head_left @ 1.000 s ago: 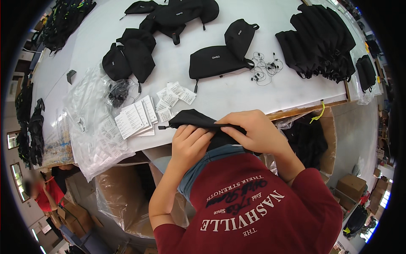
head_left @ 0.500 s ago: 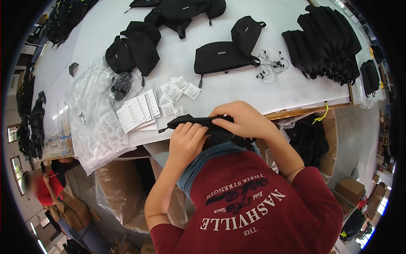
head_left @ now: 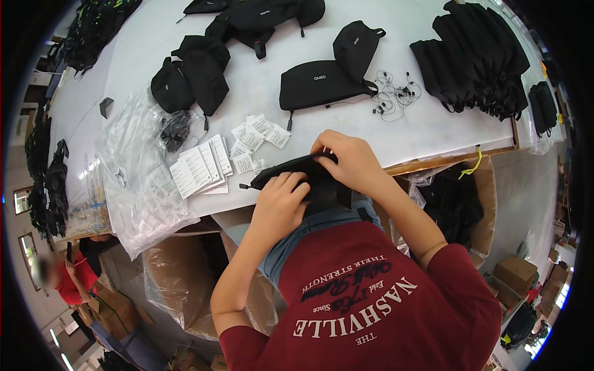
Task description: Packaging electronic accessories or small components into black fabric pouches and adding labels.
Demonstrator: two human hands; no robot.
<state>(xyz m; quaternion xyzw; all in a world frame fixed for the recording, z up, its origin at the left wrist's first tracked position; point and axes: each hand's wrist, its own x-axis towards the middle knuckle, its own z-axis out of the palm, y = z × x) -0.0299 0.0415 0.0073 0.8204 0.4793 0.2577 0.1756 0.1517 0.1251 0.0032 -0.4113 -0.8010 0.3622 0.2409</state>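
The black pouch [head_left: 317,175] is held between both hands at the near edge of the white surface [head_left: 352,137], just above the person's lap. Since a second ago the right hand [head_left: 354,162] has moved forward, and the pouch's right end now tips higher than its left, so it remains in handling rather than set down. The left hand [head_left: 280,199] grasps the near left side with curled fingers; the right fingers pinch the upper right edge. The pouch's matte, soft-looking cloth folds easily, with a slim zipper pull [head_left: 245,186] hanging off the left tip. Beyond lie flat, stiff-looking paper cards [head_left: 198,170], a crinkled, glossy clear plastic bag [head_left: 136,191] and thin tangled cords [head_left: 396,98].
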